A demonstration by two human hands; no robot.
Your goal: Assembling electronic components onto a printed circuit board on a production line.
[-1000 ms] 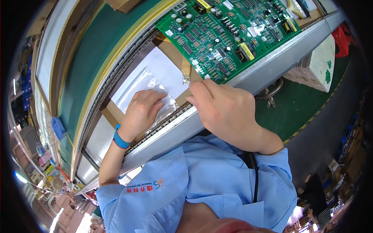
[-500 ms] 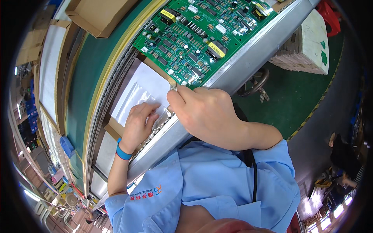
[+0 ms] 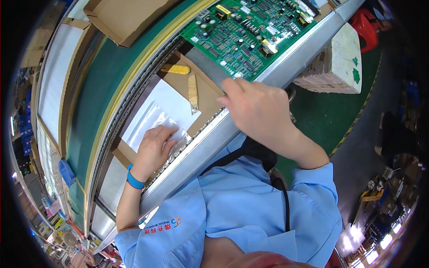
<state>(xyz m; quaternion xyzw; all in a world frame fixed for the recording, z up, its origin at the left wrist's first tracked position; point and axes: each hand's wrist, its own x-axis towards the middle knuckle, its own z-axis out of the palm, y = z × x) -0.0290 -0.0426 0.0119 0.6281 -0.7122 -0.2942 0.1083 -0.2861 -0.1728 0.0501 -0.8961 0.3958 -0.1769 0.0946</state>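
My left hand [image 3: 154, 149] rests on a clear plastic bag [image 3: 161, 119], its fingers bent and thumb apart from them. Under the bag is a white sheet [image 3: 156, 96] inside a shallow cardboard tray [image 3: 203, 82]. Two tools wrapped in yellow lie in the tray: one [image 3: 193, 91] with a metal tip on the sheet's edge, another [image 3: 175, 69] farther off. My right hand [image 3: 261, 111] is closed, at the near corner of a green circuit board [image 3: 250, 40]; whatever its fingers hold is hidden. The board overlaps the far end of the tray.
A metal rail [image 3: 201, 138] runs along the near side. Beyond the tray lies a green conveyor belt [image 3: 103, 89], with an open cardboard box [image 3: 120, 20] across it. A blue bin [image 3: 67, 173] sits at left; a white block [image 3: 333, 62] and a red stool [image 3: 364, 29] stand at right.
The circuit board has shifted toward the far right, uncovering the yellow-wrapped tools and more of the tray. My right hand has moved right and off the metal-tipped tool. My left hand stays on the bag.
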